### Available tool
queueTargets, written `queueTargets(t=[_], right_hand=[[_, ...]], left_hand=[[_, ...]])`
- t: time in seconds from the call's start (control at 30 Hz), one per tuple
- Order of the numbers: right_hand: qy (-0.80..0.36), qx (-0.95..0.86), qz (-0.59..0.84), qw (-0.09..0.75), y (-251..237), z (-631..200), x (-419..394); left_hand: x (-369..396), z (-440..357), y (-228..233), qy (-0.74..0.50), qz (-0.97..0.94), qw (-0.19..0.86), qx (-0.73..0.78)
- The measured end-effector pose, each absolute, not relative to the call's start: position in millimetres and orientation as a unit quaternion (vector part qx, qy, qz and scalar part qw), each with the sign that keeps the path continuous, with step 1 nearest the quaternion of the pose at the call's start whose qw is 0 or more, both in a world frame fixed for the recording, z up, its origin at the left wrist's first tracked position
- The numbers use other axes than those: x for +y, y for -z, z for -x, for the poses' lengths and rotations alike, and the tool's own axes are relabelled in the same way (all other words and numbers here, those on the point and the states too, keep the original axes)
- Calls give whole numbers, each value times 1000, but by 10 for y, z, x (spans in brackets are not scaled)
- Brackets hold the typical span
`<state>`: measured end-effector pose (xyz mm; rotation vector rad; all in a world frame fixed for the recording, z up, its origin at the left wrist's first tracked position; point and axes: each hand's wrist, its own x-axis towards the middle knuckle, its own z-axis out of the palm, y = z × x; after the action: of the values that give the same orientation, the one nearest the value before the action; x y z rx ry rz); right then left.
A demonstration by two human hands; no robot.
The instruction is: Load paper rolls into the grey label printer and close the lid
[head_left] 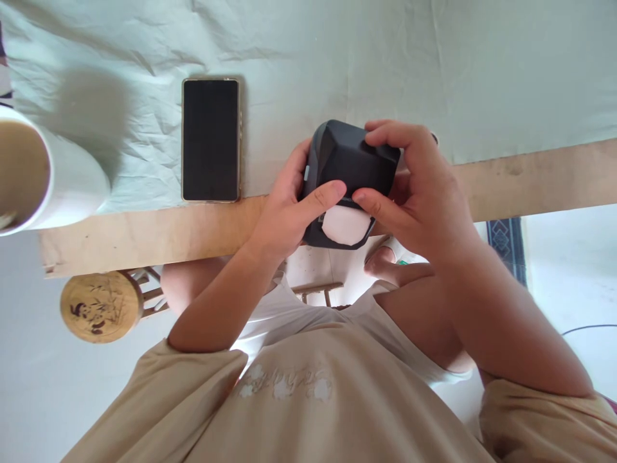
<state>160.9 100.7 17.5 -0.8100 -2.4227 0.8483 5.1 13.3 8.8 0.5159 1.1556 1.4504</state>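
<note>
— Holding anything, were the hands?

— Both were. The left hand [284, 212] and the right hand [414, 193] clasped a dark, angular box-shaped device [349, 164] between them, above the near edge of the table [530, 177]. I could not tell whether it rested on the table or was lifted clear.

— How was each grip set?

— The left grip wrapped the device's left side, with the thumb [322, 196] lying across its near face. The right grip closed over the right side, fingers curled on the top far corner and the thumb pressed against the near face, its tip just beside the left thumb. A white rounded patch [344, 225] showed on the device just below both thumbs.

— What else lay on the table?

— A pale green, creased cloth [385, 58] covered most of it, leaving a bare wooden strip along the near edge. A smartphone [211, 139] with a dark screen lay flat to the left of the device, near but apart from the left hand. Farther left stood a white cup [62, 183] with a brown inside, partly cut off by the edge of the view.

— And below the table?

— A round wooden stool top [100, 306] with a dark drawing sat at the left, and the person's beige shirt [299, 399] filled the near part.
</note>
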Motion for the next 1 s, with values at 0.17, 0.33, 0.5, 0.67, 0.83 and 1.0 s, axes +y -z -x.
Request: queueTargets(t=[0.17,0.33,0.5,0.67,0.83,1.0], right_hand=[[-285,-876,294,253,-153,-1614,958],[-237,-864,206,392,-168,-1671,999],[-207,-878,216,374,-192,-1695,1041],[-216,-899,201,322,-229,-1669,1009],[-189,-916,196,294,-253,-1683,1023],[-122,-909,191,349,-270,-1712,1063]], left_hand=[[162,-66,-38,-657,-221,573,438],[196,-50,4,-684,-190,568,417],[198,-24,10,-672,-200,581,414],[211,-26,-22,-663,-192,593,415],[210,-33,-46,-658,-188,589,430],[212,-17,-14,-660,-184,588,430]])
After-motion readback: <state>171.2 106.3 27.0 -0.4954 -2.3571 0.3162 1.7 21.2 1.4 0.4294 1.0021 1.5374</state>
